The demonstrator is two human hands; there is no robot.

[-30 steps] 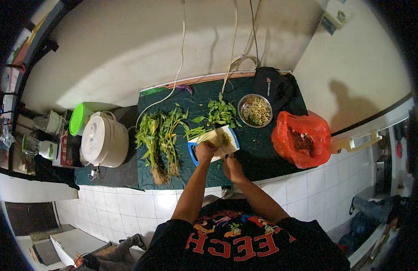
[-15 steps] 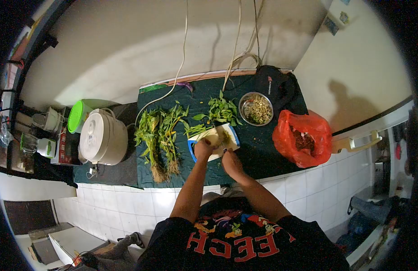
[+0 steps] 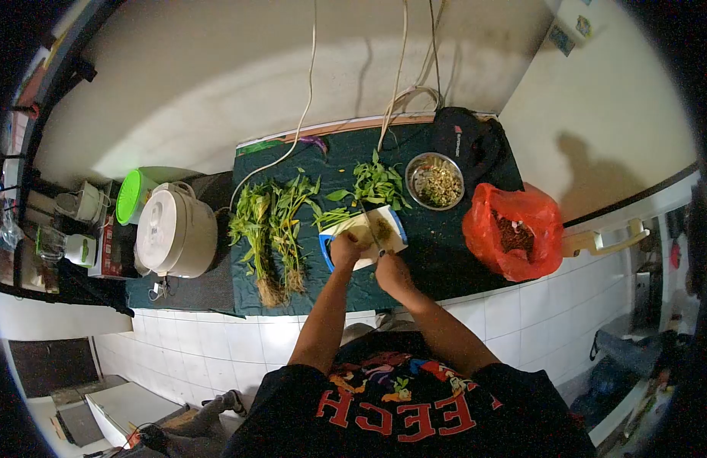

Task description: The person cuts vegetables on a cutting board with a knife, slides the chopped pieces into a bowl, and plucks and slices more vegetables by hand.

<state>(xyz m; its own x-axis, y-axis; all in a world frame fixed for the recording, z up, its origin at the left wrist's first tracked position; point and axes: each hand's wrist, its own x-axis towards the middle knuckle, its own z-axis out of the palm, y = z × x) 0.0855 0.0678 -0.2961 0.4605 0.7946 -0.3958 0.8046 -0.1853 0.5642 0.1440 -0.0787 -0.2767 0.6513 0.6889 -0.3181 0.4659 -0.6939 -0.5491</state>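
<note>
My right hand (image 3: 393, 272) grips a knife (image 3: 371, 227), its blade pointing away from me across a white cutting board (image 3: 363, 264) with blue edges. My left hand (image 3: 344, 250) is closed at the board's left side, close to the blade; what its fingers press on is hidden. Beyond it, green stems (image 3: 337, 220) lie over the board's upper left corner. Finely chopped green bits (image 3: 383, 229) lie right of the blade. Just behind the board is a pile of picked green leaves (image 3: 375, 183).
Rooted leafy greens (image 3: 268, 233) lie to the left. A metal bowl of chopped pieces (image 3: 434, 182) and a red plastic bag (image 3: 514, 233) stand right. A black bag (image 3: 468, 145) sits behind. A white rice cooker (image 3: 178, 229) and a green-lidded container (image 3: 130, 197) stand far left.
The knife in my right hand has shifted, and more of its blade now shows over the board. My left hand stays nearly in place; the view has moved slightly.
</note>
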